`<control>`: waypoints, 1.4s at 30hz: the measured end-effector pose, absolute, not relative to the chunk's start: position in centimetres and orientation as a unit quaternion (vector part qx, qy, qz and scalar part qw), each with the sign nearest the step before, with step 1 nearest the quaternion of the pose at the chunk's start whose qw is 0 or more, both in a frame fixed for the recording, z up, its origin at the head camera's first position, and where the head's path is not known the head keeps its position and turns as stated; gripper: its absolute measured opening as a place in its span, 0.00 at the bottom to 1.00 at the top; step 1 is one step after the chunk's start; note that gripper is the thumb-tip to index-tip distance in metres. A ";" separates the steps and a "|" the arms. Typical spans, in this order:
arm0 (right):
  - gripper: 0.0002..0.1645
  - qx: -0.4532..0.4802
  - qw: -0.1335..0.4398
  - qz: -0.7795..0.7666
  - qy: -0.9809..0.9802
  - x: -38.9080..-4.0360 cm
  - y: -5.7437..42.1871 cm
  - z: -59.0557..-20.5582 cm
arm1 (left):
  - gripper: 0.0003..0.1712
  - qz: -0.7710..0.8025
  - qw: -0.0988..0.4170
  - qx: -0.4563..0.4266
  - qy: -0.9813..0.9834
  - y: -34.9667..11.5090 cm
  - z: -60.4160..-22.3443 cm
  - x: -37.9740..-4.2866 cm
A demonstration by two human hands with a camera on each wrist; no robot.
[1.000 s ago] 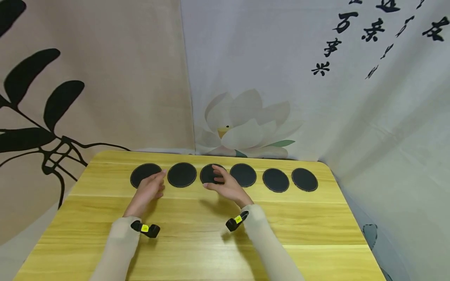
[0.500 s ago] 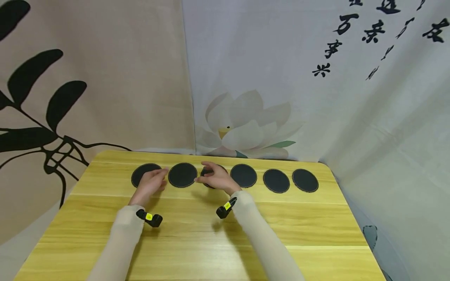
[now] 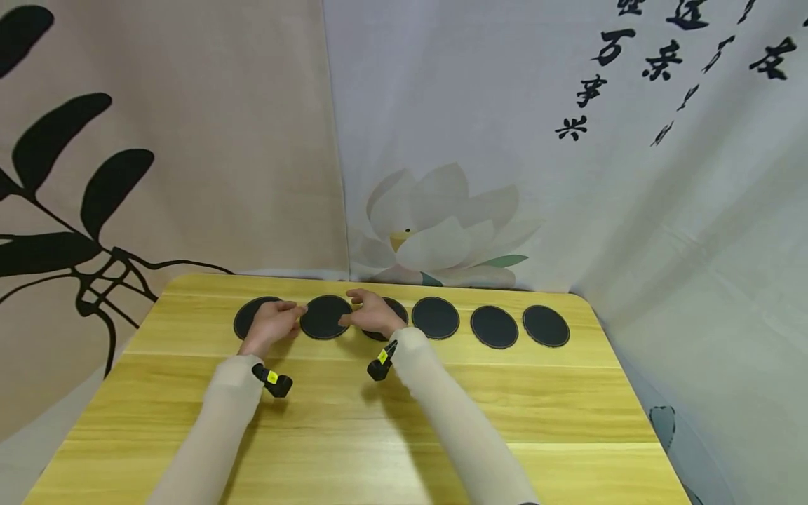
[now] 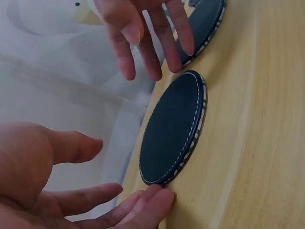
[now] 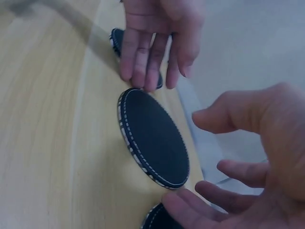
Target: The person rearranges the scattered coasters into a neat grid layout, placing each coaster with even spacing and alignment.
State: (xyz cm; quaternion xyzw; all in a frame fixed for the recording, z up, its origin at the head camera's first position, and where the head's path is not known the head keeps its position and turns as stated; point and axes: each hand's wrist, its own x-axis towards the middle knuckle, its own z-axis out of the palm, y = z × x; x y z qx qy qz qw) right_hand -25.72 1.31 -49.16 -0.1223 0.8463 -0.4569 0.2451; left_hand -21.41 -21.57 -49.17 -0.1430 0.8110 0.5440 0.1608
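Observation:
A round black coaster [image 3: 325,317] with pale stitching round its rim lies flat on the wooden table, second from the left in a row. On its left side is my left hand [image 3: 273,327], fingertips at the coaster's edge and partly over the leftmost coaster [image 3: 247,319]. My right hand [image 3: 374,313] hovers at the right side, covering part of the third coaster [image 3: 398,308]. In the left wrist view the coaster [image 4: 172,129] sits between both hands, and the left fingers appear to touch its edge. Neither hand grips anything; both thumbs stand apart from the fingers.
Further right in the row lie more black coasters, the fourth [image 3: 435,318], the fifth [image 3: 494,327] and the last [image 3: 546,325]. The wooden table [image 3: 328,435] reaches back to a hanging cloth [image 3: 435,140] printed with a lotus and characters.
My right hand has moved left, from over the third coaster towards the second. My left hand has shifted slightly forward and right. The coasters stay where they were.

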 end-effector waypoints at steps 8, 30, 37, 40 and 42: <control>0.43 -0.110 0.228 -0.410 0.876 -25.8 -0.3 -49.7 | 0.34 0.512 0.154 -0.138 0.833 -21.4 -49.8 -21.9; 0.35 -0.062 0.184 -0.382 0.903 -25.5 -1.8 -50.7 | 0.30 0.434 0.147 -0.126 0.880 -20.1 -50.3 -22.8; 0.35 -0.059 0.168 -0.407 0.896 -25.3 -2.0 -50.9 | 0.28 0.474 0.145 -0.149 0.856 -20.6 -49.9 -22.6; 0.32 -0.069 0.151 -0.437 0.884 -25.3 -1.8 -50.8 | 0.28 0.479 0.130 -0.152 0.855 -20.7 -49.9 -22.5; 0.30 -0.077 0.137 -0.455 0.876 -25.4 -1.5 -50.7 | 0.27 0.483 0.121 -0.153 0.854 -20.7 -49.9 -22.4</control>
